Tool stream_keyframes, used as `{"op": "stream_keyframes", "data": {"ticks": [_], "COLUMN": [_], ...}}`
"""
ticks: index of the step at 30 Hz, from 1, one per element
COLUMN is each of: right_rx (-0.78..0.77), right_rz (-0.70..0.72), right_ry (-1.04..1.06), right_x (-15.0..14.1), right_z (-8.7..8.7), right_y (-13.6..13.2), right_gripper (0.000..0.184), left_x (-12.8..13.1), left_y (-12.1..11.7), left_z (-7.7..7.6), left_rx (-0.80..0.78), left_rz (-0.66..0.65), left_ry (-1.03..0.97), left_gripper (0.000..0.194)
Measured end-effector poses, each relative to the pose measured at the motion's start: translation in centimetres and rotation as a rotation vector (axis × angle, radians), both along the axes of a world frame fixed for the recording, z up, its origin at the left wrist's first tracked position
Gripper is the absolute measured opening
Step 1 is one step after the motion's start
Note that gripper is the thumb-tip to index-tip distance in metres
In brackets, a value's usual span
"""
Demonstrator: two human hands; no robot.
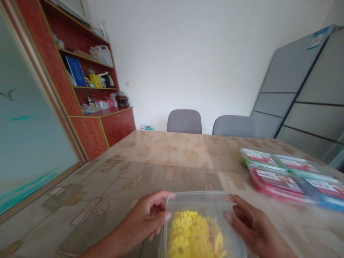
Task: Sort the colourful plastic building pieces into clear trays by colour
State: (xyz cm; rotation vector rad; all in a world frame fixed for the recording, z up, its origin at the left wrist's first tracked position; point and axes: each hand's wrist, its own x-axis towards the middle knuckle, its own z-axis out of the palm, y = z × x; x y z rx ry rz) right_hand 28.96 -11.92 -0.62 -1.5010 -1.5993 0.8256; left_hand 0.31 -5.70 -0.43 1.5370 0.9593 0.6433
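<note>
At the near edge of the view is a clear plastic container (200, 200) with yellow, notched, flower-like pieces (197, 233) inside. My left hand (156, 213) grips its left side, the thumb against the wall and the fingers at the far left corner. On the opposite side, my right hand (248, 220) holds the right edge, with the thumb over the rim area. The container's near end is cut off by the frame. Whether it rests on the table or is lifted a little, I cannot tell.
Several labelled clear boxes with coloured contents, one a red box (279, 182), stand on the right of the patterned table (169, 154). Beyond it are two grey chairs (184, 121). A wooden shelf cabinet (118, 123) stands left, a grey fridge-like cabinet (282, 71) right.
</note>
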Motion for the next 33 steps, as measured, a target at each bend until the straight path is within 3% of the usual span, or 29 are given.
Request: {"op": "stream_keyframes", "data": {"ticks": [3,10,13,18,21,26,30,33], "right_rx": [0.05,0.064,0.042,0.077,0.103,0.094,-0.04,-0.13], "right_rz": [-0.001,-0.043,-0.01,-0.028,-0.033,-0.042,-0.052,-0.07], "right_ry": [-0.133,-0.029,-0.089,-0.19,-0.203,-0.086,0.138,0.246], "right_x": [0.4,-0.8,-0.8,-0.7,-0.7,-1.0,-1.4,-1.7], "right_z": [-1.0,-0.8,-0.7,-1.6,-2.2,-2.6,-2.7,-2.6], "right_y": [0.0,-1.5,-1.6,-1.0,-0.9,-1.0,-1.0,-0.7], "right_gripper": [0.047,0.058,0.061,0.049,0.047,0.046,0.047,0.049], "left_x": [0.5,0.5,0.5,0.3,0.2,0.0,-0.1,-0.2], "left_y": [-0.3,-1.2,-1.3,-1.3,-1.4,-1.0,-0.4,-0.3], "left_z": [0.0,0.7,0.6,0.1,-0.2,-0.4,-0.6,-0.9], "left_rx": [0.009,0.01,0.089,0.302,0.334,0.067,-0.225,-0.337], "left_rz": [0.05,0.09,0.098,0.123,0.11,0.015,-0.052,-0.032], "left_ry": [0.052,-0.035,0.08,0.289,0.343,0.2,-0.019,-0.109], "left_gripper": [0.047,0.053,0.047,0.036,0.033,0.034,0.029,0.026]}}
